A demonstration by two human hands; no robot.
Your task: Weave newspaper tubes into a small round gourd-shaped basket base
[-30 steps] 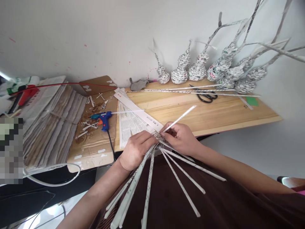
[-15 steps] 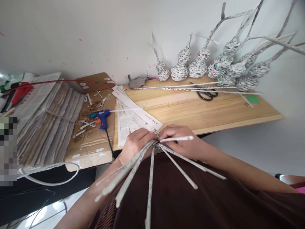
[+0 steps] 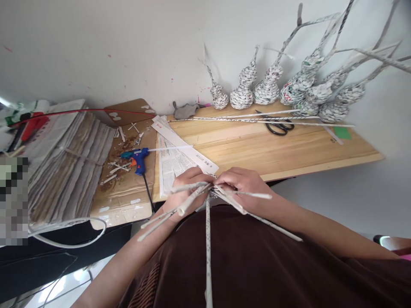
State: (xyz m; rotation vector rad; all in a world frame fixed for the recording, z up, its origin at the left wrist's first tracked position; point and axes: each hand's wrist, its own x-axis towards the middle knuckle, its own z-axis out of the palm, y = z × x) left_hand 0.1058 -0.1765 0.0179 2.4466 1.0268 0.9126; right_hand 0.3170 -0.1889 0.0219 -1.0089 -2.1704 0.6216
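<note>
Both hands meet just off the table's front edge, around a bundle of rolled newspaper tubes [image 3: 208, 239] that fan out toward my body. My left hand [image 3: 188, 188] is closed on the left side of the bundle, with several tubes crossing over its fingers and wrist. Opposite it, my right hand [image 3: 242, 184] pinches at the joint where the tubes meet, and a few tubes stick out to the right. Between the fingers a small woven part shows, mostly hidden by the hands.
Woven paper gourds [image 3: 241, 96] line the wall at the back. Black scissors [image 3: 278, 127] and long paper tubes lie on the wooden table [image 3: 321, 147]. To the left are a blue glue gun [image 3: 138, 160] on cardboard [image 3: 125, 205], newspaper strips [image 3: 173, 167] and a tied newspaper stack [image 3: 70, 171].
The loose tubes have shifted: some on the left have swung up over my left hand, and one on the right now points nearer my right hand. Both hands stay at the joint.
</note>
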